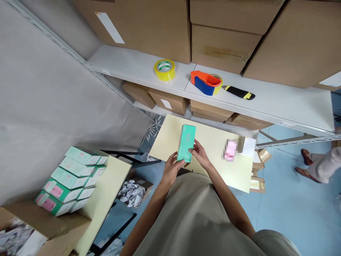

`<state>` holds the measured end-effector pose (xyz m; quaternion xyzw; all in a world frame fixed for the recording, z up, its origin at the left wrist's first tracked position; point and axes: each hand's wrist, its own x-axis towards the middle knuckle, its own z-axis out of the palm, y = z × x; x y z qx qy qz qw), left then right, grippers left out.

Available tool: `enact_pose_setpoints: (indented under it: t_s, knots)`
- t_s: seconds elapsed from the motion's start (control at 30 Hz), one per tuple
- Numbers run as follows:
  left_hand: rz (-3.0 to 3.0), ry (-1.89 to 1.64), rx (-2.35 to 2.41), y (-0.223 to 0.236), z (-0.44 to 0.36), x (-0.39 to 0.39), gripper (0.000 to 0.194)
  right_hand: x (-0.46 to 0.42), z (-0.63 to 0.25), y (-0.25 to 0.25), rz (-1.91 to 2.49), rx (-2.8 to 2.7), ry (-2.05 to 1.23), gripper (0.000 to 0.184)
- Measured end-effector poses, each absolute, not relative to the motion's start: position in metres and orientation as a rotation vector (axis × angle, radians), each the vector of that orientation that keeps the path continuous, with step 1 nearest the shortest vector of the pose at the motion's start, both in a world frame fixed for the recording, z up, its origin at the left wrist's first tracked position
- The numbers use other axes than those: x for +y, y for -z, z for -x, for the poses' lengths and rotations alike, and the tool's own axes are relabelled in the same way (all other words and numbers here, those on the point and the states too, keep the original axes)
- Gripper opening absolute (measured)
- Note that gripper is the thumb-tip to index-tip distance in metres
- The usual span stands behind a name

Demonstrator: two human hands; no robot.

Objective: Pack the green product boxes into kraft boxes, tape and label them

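A slim green box (187, 140) is held between my two hands above the pale yellow table (165, 137). My left hand (172, 166) grips its lower left corner, the thumb lying along the near edge. On the right side, my right hand (199, 153) closes on the box with the thumb on its top face and the fingers behind. Farther right on the same table lies a pink item (230, 149), blurred out in the picture, beside a small white box (248, 145).
Ahead, a shelf (128, 60) carries large cartons, a yellow tape roll (170, 74), an orange-and-blue tape dispenser (205, 84) and a utility knife (239, 93). Several green boxes (71, 177) are stacked on the left table (102, 192). At right, a person's legs (323, 163) show.
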<state>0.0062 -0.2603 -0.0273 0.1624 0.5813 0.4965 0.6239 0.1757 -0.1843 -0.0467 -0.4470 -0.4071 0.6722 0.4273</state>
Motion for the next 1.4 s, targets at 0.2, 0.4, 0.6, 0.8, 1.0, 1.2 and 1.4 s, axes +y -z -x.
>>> enact_pose_setpoints:
  t_s: [0.2, 0.4, 0.6, 0.8, 1.0, 1.2, 1.4]
  knots:
    - [-0.74, -1.236, 1.552, 0.016, -0.02, -0.268, 0.079, -0.185, -0.169, 0.035, 1.289, -0.987, -1.546, 0.081]
    - [-0.498, -0.94, 1.338, 0.003, -0.01, -0.268, 0.066, -0.19, -0.181, 0.035, 1.26, -0.767, -1.62, 0.092]
    - [-0.369, -0.867, 1.193, 0.01, -0.003, -0.271, 0.062, -0.196, -0.19, 0.033, 1.152, -0.803, -1.753, 0.084]
    - [-0.572, -1.008, 1.295, 0.018, -0.013, -0.276, 0.069, -0.193, -0.184, 0.026, 1.191, -1.035, -1.567, 0.063]
    - [-0.952, -1.002, 1.603, 0.003, -0.013, -0.28, 0.077, -0.192, -0.178, 0.031, 1.369, -0.979, -1.382, 0.067]
    - [-0.773, -0.762, 1.39, 0.002, -0.013, -0.282, 0.06, -0.193, -0.193, 0.039, 1.16, -0.762, -1.732, 0.057]
    - [-0.782, -0.843, 1.341, 0.011, -0.021, -0.285, 0.065, -0.196, -0.194, 0.037, 1.09, -0.713, -1.793, 0.064]
